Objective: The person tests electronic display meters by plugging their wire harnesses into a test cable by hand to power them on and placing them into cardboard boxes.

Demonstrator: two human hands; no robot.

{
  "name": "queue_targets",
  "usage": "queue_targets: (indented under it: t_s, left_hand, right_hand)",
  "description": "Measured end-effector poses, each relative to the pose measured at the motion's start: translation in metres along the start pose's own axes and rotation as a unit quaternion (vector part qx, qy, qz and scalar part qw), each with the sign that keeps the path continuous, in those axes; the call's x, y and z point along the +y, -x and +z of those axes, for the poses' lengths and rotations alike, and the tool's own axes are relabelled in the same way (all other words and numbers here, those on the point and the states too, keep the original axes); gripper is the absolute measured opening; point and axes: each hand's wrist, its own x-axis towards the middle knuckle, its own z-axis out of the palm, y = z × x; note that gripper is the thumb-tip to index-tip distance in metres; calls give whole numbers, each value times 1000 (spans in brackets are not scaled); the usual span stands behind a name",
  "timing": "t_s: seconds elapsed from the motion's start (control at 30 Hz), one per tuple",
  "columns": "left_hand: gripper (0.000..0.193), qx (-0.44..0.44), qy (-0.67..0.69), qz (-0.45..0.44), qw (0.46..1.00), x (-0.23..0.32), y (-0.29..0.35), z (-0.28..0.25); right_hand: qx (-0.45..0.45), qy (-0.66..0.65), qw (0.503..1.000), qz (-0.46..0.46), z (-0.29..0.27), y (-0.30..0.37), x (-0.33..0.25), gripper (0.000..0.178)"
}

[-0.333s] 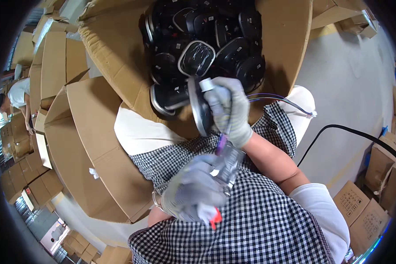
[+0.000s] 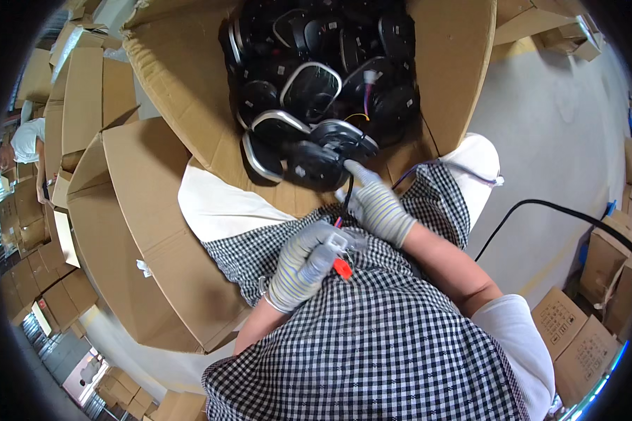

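My left hand [image 2: 304,270], in a striped knit glove, is closed round a white plug connector [image 2: 337,242] with crumpled clear plastic by it. A red tab [image 2: 342,268] hangs just below. From there a dark cable [image 2: 348,193] with coloured wires runs up to a black rounded unit [image 2: 314,167], slightly blurred, at the carton's near edge. My right hand [image 2: 383,209], gloved too, has its fingertips at that unit's right side and seems to grip it; its lower fingers are partly hidden. Several black units with silver rims [image 2: 312,90] fill the carton [image 2: 451,63].
A white connector on wires [image 2: 369,77] lies on the units in the carton. Folded cardboard [image 2: 158,231] stands at my left. Another cable [image 2: 428,165] crosses my right knee. A black strap [image 2: 548,203] arcs over the floor at right. A person [image 2: 29,144] is at far left.
The unit with the white connector has left my right hand and lies in the carton. My right hand is now at another unit; my left hand has moved up with the connector and red tab.
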Motion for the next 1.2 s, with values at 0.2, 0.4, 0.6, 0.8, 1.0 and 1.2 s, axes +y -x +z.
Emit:
queue_targets:
  t_s: [0.2, 0.4, 0.6, 0.8, 1.0, 1.2]
  left_hand:
    - [24, 191, -50, -97, 976, -18, 16, -19]
    - [30, 133, -36, -195, 971, -25, 12, -29]
    - [27, 56, -32, -125, 990, -30, 18, -31]
    - [24, 16, -129, -174, 976, -19, 21, -38]
    - [43, 105, -42, -198, 974, -50, 24, -47]
    - [44, 240, -41, -146, 959, -40, 25, -41]
  right_hand:
    - [-114, -41, 973, 195, -58, 10, -65, 18]
    - [-218, 74, 973, -31, -46, 5, -104, 28]
    - [-370, 150, 914, -73, -48, 0, -107, 28]
    - [-421, -24, 906, -34, -34, 9, -86, 33]
    - [-307, -23, 951, -16, -3, 16, -70, 25]
    - [-178, 28, 977, -113, 16, 13, -80, 21]
